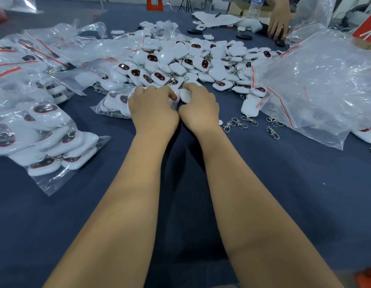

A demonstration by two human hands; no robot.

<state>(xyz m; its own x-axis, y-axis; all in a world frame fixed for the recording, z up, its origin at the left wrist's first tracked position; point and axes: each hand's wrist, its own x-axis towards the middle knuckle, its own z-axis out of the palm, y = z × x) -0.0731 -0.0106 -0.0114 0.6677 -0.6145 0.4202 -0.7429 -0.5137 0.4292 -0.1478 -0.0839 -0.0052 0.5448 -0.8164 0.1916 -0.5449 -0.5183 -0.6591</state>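
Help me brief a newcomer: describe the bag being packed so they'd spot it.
On the dark blue table, find the central heap of white keychain charms. At its near edge lies a small clear bag, the only one under the left hand.

Even soft light, bag glare, blurred and warped edges.

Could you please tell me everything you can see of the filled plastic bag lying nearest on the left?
The filled bag is clear, crinkled plastic, packed with white rounded charms bearing dark, red-rimmed ovals, plus metal clasps. It lies flat on the dark blue cloth, beside other bags.
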